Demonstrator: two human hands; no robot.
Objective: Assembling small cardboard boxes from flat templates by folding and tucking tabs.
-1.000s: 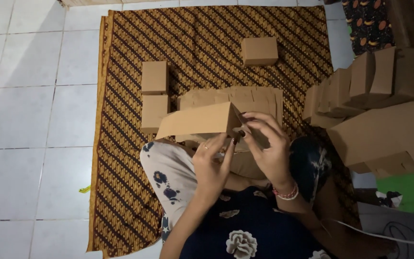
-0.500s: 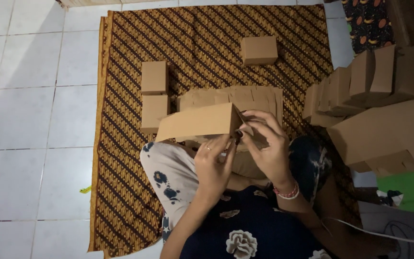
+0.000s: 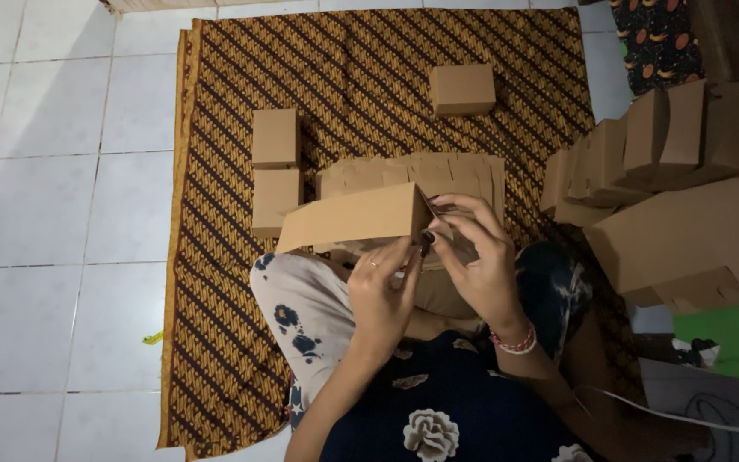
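Head view, both hands (image 3: pixel 434 274) pinching flat brown cardboard box blank (image 3: pixel 352 218), patterned batik cloth (image 3: pixel 352 68)

Single head view, looking steeply down, close over lap and patterned mat (image 3: pixel 215 282); no second view.

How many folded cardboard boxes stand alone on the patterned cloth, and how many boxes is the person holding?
Folded boxes alone on the cloth: 3 —
Box held in both hands, left hand and right hand: 1 —
Total: 4, leaving out the heap at the right.
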